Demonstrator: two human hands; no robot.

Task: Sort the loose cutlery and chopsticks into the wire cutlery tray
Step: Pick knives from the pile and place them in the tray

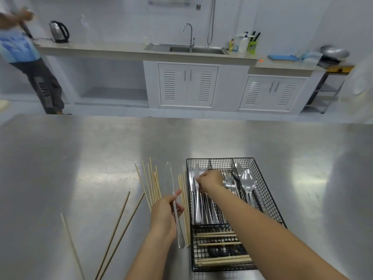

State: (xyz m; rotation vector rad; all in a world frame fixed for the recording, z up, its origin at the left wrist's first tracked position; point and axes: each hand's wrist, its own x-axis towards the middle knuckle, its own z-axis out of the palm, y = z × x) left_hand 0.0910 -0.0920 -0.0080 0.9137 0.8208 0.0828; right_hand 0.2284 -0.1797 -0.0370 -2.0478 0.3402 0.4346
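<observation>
A black wire cutlery tray (268,190) sits on the steel table at the lower middle. Its left slot holds several knives (203,207), its middle slot forks, its right slot spoons (247,182), and the near cross slot chopsticks (220,259). My right hand (210,179) reaches over the left slot and pinches the blade of a knife (196,172) lying there. My left hand (166,215) holds another table knife (173,197) by its handle, just left of the tray. Loose wooden chopsticks (151,182) lie fanned out on the table beside it.
Three more long chopsticks (119,227) lie apart at the lower left of the steel table (80,158). Beyond the table is a counter with a sink (193,49), a kettle (59,32) and bottles. A person (26,57) stands at the far left.
</observation>
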